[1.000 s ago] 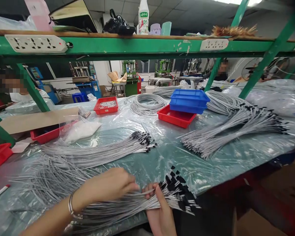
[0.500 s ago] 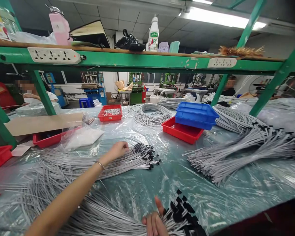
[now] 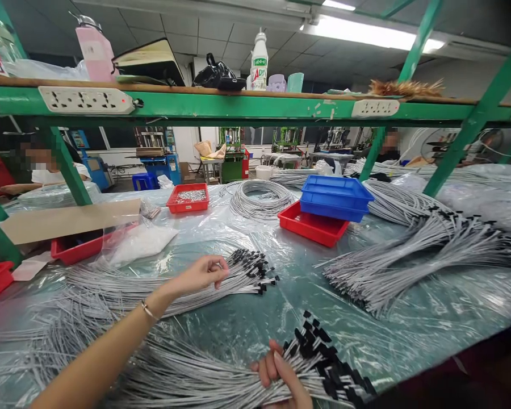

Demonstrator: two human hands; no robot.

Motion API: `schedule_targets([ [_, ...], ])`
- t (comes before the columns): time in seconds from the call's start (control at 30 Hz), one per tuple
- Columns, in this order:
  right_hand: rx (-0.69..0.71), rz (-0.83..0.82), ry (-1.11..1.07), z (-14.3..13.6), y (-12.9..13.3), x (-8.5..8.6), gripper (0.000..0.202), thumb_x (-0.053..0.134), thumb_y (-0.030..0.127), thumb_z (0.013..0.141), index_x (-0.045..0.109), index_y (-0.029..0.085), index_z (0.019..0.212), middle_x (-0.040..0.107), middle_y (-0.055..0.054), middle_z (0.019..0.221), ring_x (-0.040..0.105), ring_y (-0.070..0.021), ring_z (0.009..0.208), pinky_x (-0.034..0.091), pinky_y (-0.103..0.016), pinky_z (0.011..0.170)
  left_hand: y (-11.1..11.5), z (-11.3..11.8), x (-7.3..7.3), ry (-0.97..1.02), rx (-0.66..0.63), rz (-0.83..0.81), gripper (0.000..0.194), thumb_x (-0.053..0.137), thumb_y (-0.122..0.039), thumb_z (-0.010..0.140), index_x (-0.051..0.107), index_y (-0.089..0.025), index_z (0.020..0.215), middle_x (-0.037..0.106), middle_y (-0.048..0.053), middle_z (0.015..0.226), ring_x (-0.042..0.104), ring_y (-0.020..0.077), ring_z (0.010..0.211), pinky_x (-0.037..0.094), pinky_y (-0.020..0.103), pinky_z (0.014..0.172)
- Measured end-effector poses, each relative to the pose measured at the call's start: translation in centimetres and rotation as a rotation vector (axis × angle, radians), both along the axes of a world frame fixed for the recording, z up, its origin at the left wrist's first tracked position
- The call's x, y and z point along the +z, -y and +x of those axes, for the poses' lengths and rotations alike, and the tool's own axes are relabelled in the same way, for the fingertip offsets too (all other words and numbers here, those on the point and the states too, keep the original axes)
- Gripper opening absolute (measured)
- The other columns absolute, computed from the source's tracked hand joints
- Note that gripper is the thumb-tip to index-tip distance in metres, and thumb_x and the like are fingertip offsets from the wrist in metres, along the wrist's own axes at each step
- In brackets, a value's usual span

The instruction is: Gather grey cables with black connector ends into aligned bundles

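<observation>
My right hand [image 3: 281, 378], at the bottom, is closed round a thick bundle of thin grey cables [image 3: 204, 369], close to their black connector ends [image 3: 319, 346]. The bundle's far ends spread out loosely to the left. My left hand [image 3: 206, 271], with a bracelet on the wrist, is over a second grey cable bundle [image 3: 145, 284] that lies behind the first. Its fingers are curled, and whatever they may hold cannot be made out. Just right of those fingers are that bundle's black connectors [image 3: 255, 264].
More connector cables [image 3: 392, 267] lie on the right of the plastic-covered table [image 3: 289, 318]. Behind are a cable coil [image 3: 259, 199], blue trays [image 3: 336, 196] on a red tray [image 3: 313, 227], and a red tray of small parts [image 3: 187, 205]. A green shelf beam [image 3: 238, 105] crosses above.
My left hand has drawn slightly back toward me, its fingers still curled. My right hand and the front bundle sit a little higher in view, with more connectors showing. The view has shifted slightly.
</observation>
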State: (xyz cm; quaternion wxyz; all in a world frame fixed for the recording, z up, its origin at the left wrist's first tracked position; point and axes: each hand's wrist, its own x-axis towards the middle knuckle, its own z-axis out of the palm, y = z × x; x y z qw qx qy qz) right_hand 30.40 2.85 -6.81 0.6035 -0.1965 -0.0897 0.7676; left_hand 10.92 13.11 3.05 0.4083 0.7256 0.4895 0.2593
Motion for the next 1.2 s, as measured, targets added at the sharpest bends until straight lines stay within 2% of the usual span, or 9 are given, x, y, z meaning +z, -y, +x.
schedule_targets([
  [0.13,-0.04,-0.094,0.031,-0.3,-0.2,0.6,0.038,0.081,0.028,0.048,0.069,0.019,0.084,0.057,0.002,0.066,0.043,-0.0053,0.051,0.044,-0.02,0.062,4.8,3.5,-0.2,-0.15,0.006,0.088,0.029,0.041,-0.043,0.085,0.048,-0.015,0.08,0.049,-0.003,0.054,0.04,0.008,0.049,0.027,0.018,0.046],
  [0.23,-0.072,-0.174,0.036,-0.4,-0.2,0.7,0.043,0.082,0.025,0.042,0.069,0.018,0.082,0.062,-0.002,0.081,0.048,-0.0072,0.056,0.045,-0.022,0.064,8.2,5.7,-1.4,-0.369,-0.109,0.225,0.024,0.034,-0.038,0.089,0.049,-0.02,0.085,0.049,-0.003,0.058,0.04,0.0097,0.051,0.026,0.022,0.05],
  [0.43,-0.035,-0.142,-0.028,-0.3,0.6,0.7,0.028,0.082,0.023,0.042,0.064,0.014,0.061,0.058,0.0,0.063,0.052,-0.0103,0.064,0.044,-0.021,0.063,11.1,7.0,-2.5,-0.597,-0.221,0.279,0.032,0.024,-0.044,0.091,0.048,-0.023,0.093,0.053,0.003,0.071,0.044,0.0154,0.06,0.024,0.028,0.054],
  [0.53,-0.002,-0.034,-0.01,-0.1,0.7,0.2,0.024,0.08,0.027,0.051,0.062,0.015,0.063,0.053,0.001,0.06,0.046,-0.0083,0.056,0.042,-0.021,0.06,9.2,6.0,-1.6,-0.592,-0.202,0.258,0.037,0.025,-0.048,0.09,0.051,-0.022,0.085,0.054,0.002,0.072,0.048,0.0154,0.065,0.027,0.027,0.056],
  [0.63,-0.011,0.066,0.007,0.0,0.7,-0.2,0.018,0.074,0.029,0.062,0.061,0.016,0.066,0.049,0.002,0.06,0.042,-0.0084,0.055,0.041,-0.025,0.067,4.8,4.0,-1.6,-0.683,0.035,0.379,0.032,0.031,-0.041,0.09,0.053,-0.019,0.085,0.056,0.004,0.075,0.05,0.0172,0.071,0.031,0.027,0.063],
  [0.73,0.009,0.093,0.01,-0.1,0.6,-0.3,0.018,0.069,0.032,0.067,0.059,0.017,0.066,0.048,0.001,0.061,0.043,-0.0106,0.059,0.04,-0.028,0.07,-0.2,1.8,-3.2,-0.762,0.192,0.45,0.022,0.036,-0.027,0.088,0.053,-0.014,0.092,0.057,0.009,0.092,0.049,0.0232,0.089,0.032,0.031,0.076],
  [0.87,-0.01,0.026,-0.001,-0.2,0.7,-0.1,0.021,0.07,0.036,0.066,0.057,0.019,0.065,0.048,0.001,0.062,0.048,-0.0131,0.066,0.039,-0.026,0.067,-4.4,0.1,-5.3,-0.764,0.218,0.415,0.018,0.049,-0.028,0.082,0.055,-0.012,0.09,0.057,0.011,0.093,0.05,0.0253,0.087,0.034,0.031,0.072],
  [1.0,0.003,0.008,-0.002,-0.4,0.8,0.0,0.021,0.072,0.036,0.064,0.058,0.02,0.068,0.049,0.002,0.061,0.05,-0.014,0.069,0.039,-0.027,0.07,-5.7,-0.6,-5.4,-0.686,0.258,0.378,0.015,0.043,-0.027,0.084,0.052,-0.015,0.082,0.059,0.005,0.08,0.053,0.0189,0.076,0.034,0.025,0.063],
  [1.2,-0.046,0.027,-0.056,-0.6,0.4,-0.1,0.019,0.072,0.029,0.065,0.057,0.017,0.062,0.038,0.005,0.054,0.036,-0.0067,0.051,0.04,-0.025,0.067,-5.2,-1.2,-5.1,-0.625,0.248,0.335,0.026,0.038,-0.038,0.086,0.052,-0.016,0.089,0.058,0.005,0.076,0.053,0.0175,0.071,0.034,0.025,0.062],
])
